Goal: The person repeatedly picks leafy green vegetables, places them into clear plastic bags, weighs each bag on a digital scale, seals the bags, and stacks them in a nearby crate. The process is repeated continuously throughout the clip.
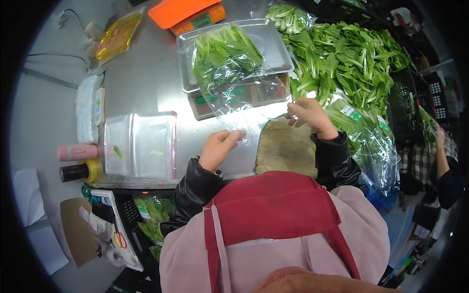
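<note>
My left hand (222, 147) pinches one corner of a clear plastic bag (234, 100) between thumb and fingers. At the opposite corner, my right hand (309, 115) grips the same bag, so its mouth end is stretched flat towards me. Leafy greens (225, 55) fill the far end of the bag, which rests on the metal pan (263, 34) of a digital scale (205, 104). The bag's loose film hangs across the scale's display and keypad. Beneath my right forearm lies a worn, brownish round mat or board (284, 150).
Loose greens (344, 58) are heaped at the right, with labelled bagged greens (361, 124) nearer. A stack of clear bags (141, 146) lies left, by a tape roll (91, 171) and pink bottle (77, 152). An orange scale (198, 20) stands behind. Another person's arm (441, 154) shows far right.
</note>
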